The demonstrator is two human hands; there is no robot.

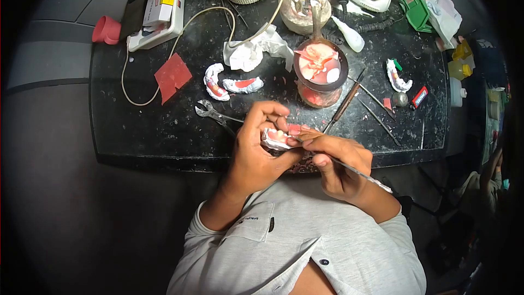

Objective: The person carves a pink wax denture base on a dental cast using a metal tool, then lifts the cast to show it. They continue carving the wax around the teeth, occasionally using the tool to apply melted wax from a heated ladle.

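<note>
My left hand is closed around a small white plaster dental model with pink wax and pale teeth on it. In my right hand is a thin metal wax carving tool, held like a pen. Its working end reaches the right side of the model, where fingers partly hide it. A small pink wax piece shows between the two hands. Just beyond them stands a pan of pink and white wax on a glass jar.
Two plaster models with pink wax lie beyond my left hand, near pliers and a red wax sheet. A brown-handled tool, thin metal tools, a lighter and another plaster arch lie to the right.
</note>
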